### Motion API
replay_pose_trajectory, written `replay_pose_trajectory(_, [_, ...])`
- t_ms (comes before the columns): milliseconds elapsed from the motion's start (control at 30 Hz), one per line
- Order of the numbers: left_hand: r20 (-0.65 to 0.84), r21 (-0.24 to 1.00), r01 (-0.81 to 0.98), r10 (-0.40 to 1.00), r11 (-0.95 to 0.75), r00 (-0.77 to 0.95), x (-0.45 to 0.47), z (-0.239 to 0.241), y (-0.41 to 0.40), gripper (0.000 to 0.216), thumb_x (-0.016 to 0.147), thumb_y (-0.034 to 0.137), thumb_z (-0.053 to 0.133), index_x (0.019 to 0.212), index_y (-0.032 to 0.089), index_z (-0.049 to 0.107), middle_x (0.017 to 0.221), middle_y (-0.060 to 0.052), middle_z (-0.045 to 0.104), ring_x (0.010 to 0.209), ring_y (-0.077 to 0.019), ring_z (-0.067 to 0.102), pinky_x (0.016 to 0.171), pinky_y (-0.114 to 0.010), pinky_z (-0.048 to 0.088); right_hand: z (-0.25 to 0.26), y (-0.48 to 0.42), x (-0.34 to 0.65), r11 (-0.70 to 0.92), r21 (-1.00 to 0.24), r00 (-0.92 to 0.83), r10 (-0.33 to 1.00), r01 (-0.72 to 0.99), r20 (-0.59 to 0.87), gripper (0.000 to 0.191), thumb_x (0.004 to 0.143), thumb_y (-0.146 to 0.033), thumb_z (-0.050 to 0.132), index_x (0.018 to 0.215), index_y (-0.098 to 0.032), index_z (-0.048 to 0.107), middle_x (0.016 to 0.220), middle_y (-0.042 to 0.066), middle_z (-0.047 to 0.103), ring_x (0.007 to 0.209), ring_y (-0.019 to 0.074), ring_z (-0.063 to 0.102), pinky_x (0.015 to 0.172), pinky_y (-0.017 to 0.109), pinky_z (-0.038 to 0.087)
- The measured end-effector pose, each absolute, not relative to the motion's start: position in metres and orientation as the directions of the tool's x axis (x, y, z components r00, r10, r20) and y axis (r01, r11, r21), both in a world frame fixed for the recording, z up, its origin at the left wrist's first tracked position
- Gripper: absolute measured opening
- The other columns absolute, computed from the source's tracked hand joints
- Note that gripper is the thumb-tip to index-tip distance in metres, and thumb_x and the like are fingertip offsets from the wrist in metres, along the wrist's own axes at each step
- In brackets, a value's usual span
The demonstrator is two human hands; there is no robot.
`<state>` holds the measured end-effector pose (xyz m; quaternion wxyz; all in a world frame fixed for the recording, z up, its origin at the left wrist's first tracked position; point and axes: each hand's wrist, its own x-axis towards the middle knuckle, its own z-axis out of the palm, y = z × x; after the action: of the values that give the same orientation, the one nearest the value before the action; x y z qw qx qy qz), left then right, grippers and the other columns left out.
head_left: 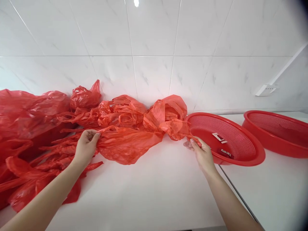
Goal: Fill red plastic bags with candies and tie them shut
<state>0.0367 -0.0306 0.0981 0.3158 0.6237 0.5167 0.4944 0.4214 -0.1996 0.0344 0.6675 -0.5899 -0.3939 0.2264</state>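
A red plastic bag (pixel 130 146) is stretched sideways above the white table, its middle bunched and narrow. My left hand (pixel 87 144) pinches one end of it between thumb and fingers. At the other end, my right hand (pixel 198 149) is closed on a twisted part of the red plastic, beside the rim of a red basket. Behind the stretched bag sit crumpled red bags (pixel 166 109), partly overlapping it. Whether the plastic in my right hand belongs to the same bag is hard to make out.
A heap of red plastic bags (pixel 31 109) covers the left side. To the right stand a red perforated basket (pixel 250 154) with labels inside and a second red basket (pixel 276 141). A tiled wall (pixel 154 73) closes off the back; a socket (pixel 266 90) is mounted at right.
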Motion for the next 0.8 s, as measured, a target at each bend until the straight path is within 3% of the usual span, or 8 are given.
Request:
replay_pose_trajectory(133, [0.477,0.800,0.446,0.877,-0.401,-0.068,0.048,0.109,-0.046,0.038,0.084,0.036,0.065,0.116,0.021,0.049,0.127,-0.007,0.051,0.121,-0.0240,0.048,0.102,-0.039,0.038,0.034,-0.213,0.420,0.168,-0.953,0.560,0.778,0.253,0.286,0.034,0.086,-0.045,0.062,0.108,-0.019,0.066,0.093,0.009,0.074,0.087,0.0244,0.071,0.080,0.040,0.057])
replay_pose_trajectory(233, [0.631,0.614,0.486,0.756,-0.622,0.171,0.075,0.124,-0.069,0.031,0.087,0.034,0.061,0.115,0.023,0.054,0.128,-0.006,0.053,0.126,-0.0227,0.047,0.109,-0.038,0.034,0.041,-0.219,0.405,0.163,-0.904,0.488,0.796,0.396,0.357,0.026,0.089,-0.034,0.056,0.109,-0.020,0.066,0.100,0.007,0.074,0.092,0.0229,0.071,0.085,0.039,0.056])
replay_pose_trajectory(300, [0.581,0.538,0.454,0.702,-0.710,0.411,0.101,0.131,-0.086,0.027,0.089,0.036,0.057,0.113,0.024,0.057,0.124,-0.007,0.058,0.121,-0.0239,0.051,0.104,-0.039,0.038,0.047,-0.220,0.391,0.191,-0.866,0.411,0.819,0.462,0.400,0.026,0.089,-0.025,0.052,0.112,-0.022,0.066,0.107,0.006,0.073,0.095,0.0207,0.070,0.087,0.036,0.055])
replay_pose_trajectory(400, [0.250,0.684,0.393,0.703,-0.615,0.666,0.148,0.129,-0.107,0.044,0.082,0.038,0.064,0.124,0.028,0.056,0.127,-0.006,0.060,0.117,-0.0256,0.055,0.097,-0.038,0.043,0.056,-0.219,0.371,0.259,-0.841,0.323,0.837,0.476,0.441,0.033,0.089,-0.017,0.047,0.116,-0.024,0.065,0.112,0.003,0.071,0.098,0.0175,0.070,0.088,0.032,0.055])
replay_pose_trajectory(467, [0.088,0.807,0.326,0.647,-0.492,0.758,0.178,0.119,-0.115,0.044,0.074,0.035,0.072,0.117,0.028,0.064,0.110,-0.004,0.068,0.100,-0.0249,0.062,0.083,-0.034,0.047,0.061,-0.220,0.363,0.290,-0.839,0.319,0.828,0.461,0.462,0.035,0.089,-0.015,0.047,0.116,-0.025,0.065,0.112,0.003,0.071,0.099,0.0164,0.069,0.089,0.031,0.054])
replay_pose_trajectory(567, [0.045,0.904,0.226,0.605,-0.363,0.795,0.211,0.106,-0.113,0.012,0.072,0.033,0.072,0.075,0.021,0.071,0.068,0.001,0.065,0.064,-0.0166,0.057,0.062,-0.028,0.043,0.065,-0.224,0.365,0.285,-0.870,0.382,0.811,0.403,0.443,0.028,0.089,-0.018,0.047,0.108,-0.025,0.067,0.103,0.002,0.072,0.092,0.0155,0.069,0.086,0.031,0.055])
replay_pose_trajectory(633, [0.050,0.939,0.175,0.624,-0.295,0.780,0.219,0.102,-0.104,0.023,0.074,0.034,0.071,0.060,0.018,0.065,0.058,0.002,0.058,0.056,-0.0132,0.053,0.057,-0.026,0.040,0.064,-0.231,0.376,0.256,-0.909,0.485,0.780,0.329,0.395,0.019,0.089,-0.022,0.050,0.096,-0.023,0.067,0.090,0.001,0.070,0.082,0.0149,0.068,0.079,0.030,0.055])
replay_pose_trajectory(800, [0.036,0.999,0.000,0.792,-0.045,0.610,0.188,0.092,-0.084,0.031,0.076,0.049,0.069,0.082,0.019,0.070,0.076,-0.001,0.067,0.073,-0.0155,0.063,0.072,-0.028,0.051,0.050,-0.258,0.422,0.334,-0.942,0.799,0.561,0.023,0.218,0.004,0.078,-0.022,0.057,0.076,-0.021,0.061,0.072,-0.003,0.060,0.068,0.0119,0.061,0.066,0.025,0.052])
